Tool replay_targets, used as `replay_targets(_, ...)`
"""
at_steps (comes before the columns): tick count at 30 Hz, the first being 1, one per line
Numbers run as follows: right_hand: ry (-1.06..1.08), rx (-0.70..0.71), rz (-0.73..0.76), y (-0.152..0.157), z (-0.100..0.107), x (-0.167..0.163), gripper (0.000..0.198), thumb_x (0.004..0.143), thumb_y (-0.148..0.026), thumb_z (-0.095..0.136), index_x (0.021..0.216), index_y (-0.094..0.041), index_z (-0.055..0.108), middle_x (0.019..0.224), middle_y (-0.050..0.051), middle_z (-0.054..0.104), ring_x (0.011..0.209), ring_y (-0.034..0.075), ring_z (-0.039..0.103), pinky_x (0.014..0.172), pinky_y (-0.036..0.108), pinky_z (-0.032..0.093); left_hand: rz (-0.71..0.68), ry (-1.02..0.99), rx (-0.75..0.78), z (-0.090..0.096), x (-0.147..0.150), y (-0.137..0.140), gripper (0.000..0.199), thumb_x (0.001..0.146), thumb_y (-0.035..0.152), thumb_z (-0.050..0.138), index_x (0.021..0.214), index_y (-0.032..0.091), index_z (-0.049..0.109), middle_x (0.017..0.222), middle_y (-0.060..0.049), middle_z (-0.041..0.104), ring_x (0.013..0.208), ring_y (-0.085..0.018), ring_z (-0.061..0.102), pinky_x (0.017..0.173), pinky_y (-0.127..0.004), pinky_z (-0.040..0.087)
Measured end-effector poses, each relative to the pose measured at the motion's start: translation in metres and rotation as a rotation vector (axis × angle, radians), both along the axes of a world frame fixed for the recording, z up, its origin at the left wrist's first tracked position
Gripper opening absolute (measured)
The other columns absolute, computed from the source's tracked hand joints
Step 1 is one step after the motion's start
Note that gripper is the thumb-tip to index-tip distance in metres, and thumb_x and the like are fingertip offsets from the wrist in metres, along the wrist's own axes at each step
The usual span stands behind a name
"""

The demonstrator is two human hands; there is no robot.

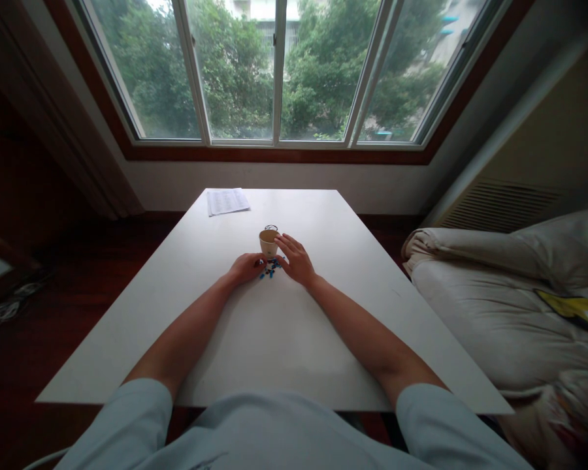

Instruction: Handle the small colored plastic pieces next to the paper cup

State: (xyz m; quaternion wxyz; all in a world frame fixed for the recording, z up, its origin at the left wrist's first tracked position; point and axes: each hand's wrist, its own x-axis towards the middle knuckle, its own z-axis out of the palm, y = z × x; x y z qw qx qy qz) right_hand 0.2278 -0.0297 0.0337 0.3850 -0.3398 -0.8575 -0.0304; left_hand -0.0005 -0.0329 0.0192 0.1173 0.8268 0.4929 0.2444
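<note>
A paper cup stands upright on the white table, its mouth facing up. Just in front of it lie several small blue and dark pieces, too small to name. My left hand rests on the table at the left of these pieces, fingers curled in; whatever they hold, if anything, is hidden. On the other side, my right hand has its fingers stretched out and its thumb apart. Its fingertips reach the cup's right rim, and its thumb is beside the pieces. Behind the cup, a thin dark looped outline shows in part.
Printed sheets of paper lie at the far left of the white table. To the right stands a pale padded sofa with a yellow and black item on it. A wide window is beyond the table.
</note>
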Motion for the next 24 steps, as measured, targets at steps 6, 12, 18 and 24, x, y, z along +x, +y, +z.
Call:
replay_targets(6, -0.035, 0.0, -0.03, 0.006, -0.0021, -0.0016, 0.055, 0.099, -0.039, 0.046, 0.152, -0.022, 0.039, 0.154, 0.006, 0.04, 0.147, 0.025, 0.03, 0.119, 0.048, 0.034, -0.005, -0.009, 0.0, -0.0012, 0.0, 0.0004, 0.023, 0.085, 0.032, 0.055, 0.095, 0.022, 0.074, 0.067, 0.001, 0.063, 0.059, -0.011, 0.048, 0.06, -0.023, 0.034)
replay_targets(12, -0.062, 0.01, -0.008, 0.0079, -0.0023, -0.0024, 0.055, 0.1, -0.04, 0.044, 0.151, -0.022, 0.04, 0.154, 0.006, 0.04, 0.148, 0.024, 0.028, 0.119, 0.047, 0.032, -0.013, -0.012, 0.019, -0.0017, 0.0007, 0.0008, 0.024, 0.087, 0.032, 0.054, 0.094, 0.022, 0.074, 0.068, 0.001, 0.063, 0.059, -0.011, 0.048, 0.06, -0.023, 0.033)
replay_targets(18, -0.067, -0.011, 0.003, 0.0091, -0.0033, -0.004, 0.056, 0.099, -0.039, 0.046, 0.151, -0.022, 0.039, 0.155, 0.007, 0.038, 0.149, 0.025, 0.027, 0.119, 0.049, 0.032, -0.001, 0.005, 0.015, -0.0019, 0.0017, 0.0009, 0.025, 0.087, 0.033, 0.053, 0.094, 0.022, 0.074, 0.068, 0.001, 0.063, 0.059, -0.011, 0.048, 0.061, -0.023, 0.035)
replay_targets(24, -0.064, -0.02, -0.007, 0.0087, -0.0053, -0.0029, 0.058, 0.097, -0.039, 0.05, 0.151, -0.023, 0.039, 0.158, 0.008, 0.033, 0.15, 0.025, 0.025, 0.12, 0.048, 0.032, -0.003, 0.018, 0.01, -0.0011, 0.0018, 0.0011, 0.024, 0.087, 0.034, 0.054, 0.094, 0.022, 0.074, 0.067, 0.001, 0.062, 0.059, -0.011, 0.048, 0.061, -0.023, 0.035)
